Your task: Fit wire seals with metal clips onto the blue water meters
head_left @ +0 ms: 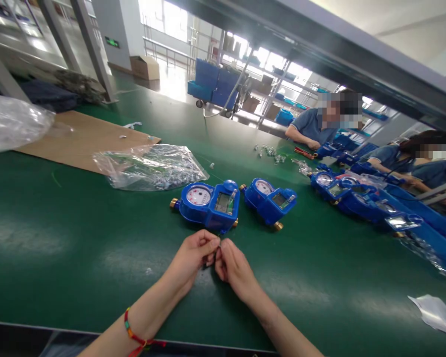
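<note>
My left hand point(196, 253) and my right hand point(235, 267) meet fingertip to fingertip just in front of a blue water meter point(213, 210). Both are closed in a pinch, and whatever sits between the fingers is too small and hidden to name. That meter lies face up, with a round white dial, a small display and brass pipe ends. To its right rests a second blue water meter point(269, 201), turned at an angle. Behind the first one, a clear plastic bag point(152, 168) holds many small grey parts.
A brown cardboard sheet point(78, 141) lies on the green table point(78, 248), with more plastic film point(15, 124) at left. Several water meters point(360, 203) crowd the right side beside a blue bin point(431, 223). Co-workers point(308, 124) sit beyond. A white scrap point(433, 312) lies near right.
</note>
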A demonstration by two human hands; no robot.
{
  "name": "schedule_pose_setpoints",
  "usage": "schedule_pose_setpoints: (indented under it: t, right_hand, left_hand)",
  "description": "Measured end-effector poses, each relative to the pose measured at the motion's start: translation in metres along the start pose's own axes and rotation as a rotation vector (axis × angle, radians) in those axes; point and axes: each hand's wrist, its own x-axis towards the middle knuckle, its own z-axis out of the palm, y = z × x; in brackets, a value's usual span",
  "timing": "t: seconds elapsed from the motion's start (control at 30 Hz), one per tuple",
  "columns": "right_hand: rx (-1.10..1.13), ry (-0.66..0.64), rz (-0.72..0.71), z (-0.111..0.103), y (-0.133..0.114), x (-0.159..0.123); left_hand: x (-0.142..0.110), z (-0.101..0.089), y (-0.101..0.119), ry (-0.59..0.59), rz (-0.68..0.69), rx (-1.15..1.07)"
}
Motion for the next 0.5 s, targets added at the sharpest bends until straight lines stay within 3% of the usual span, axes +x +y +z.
schedule_pose_setpoints:
  t: [0.1, 0.17, 0.27, 0.3, 0.37, 0.5]
  right_hand:
    - [-0.290, 0.134, -0.125, 0.000, 0.000, 0.000]
    - [-0.109, 0.059, -0.048, 0.001, 0.000, 0.003]
    - [0.320, -0.156, 0.138, -0.001, 0.000, 0.006]
    - [0.355, -0.181, 0.152, -0.002, -0.001, 0.007]
    - [0.178, -0.125, 0.091, -0.007, 0.000, 0.007]
    - [-0.441, 0.156, -0.172, -0.010, 0.003, 0.005]
  left_hand:
    - [0.002, -0.001, -0.002, -0.019, -0.028, -0.019]
    - [0.003, -0.001, -0.003, -0.001, -0.007, -0.018]
    - [0.005, 0.001, -0.005, 0.035, 0.035, -0.010]
    - [0.005, 0.001, -0.005, 0.037, 0.037, -0.010]
    - [0.005, 0.002, -0.005, 0.025, 0.019, -0.017]
    - [0.006, 0.001, -0.004, 0.008, -0.012, -0.041]
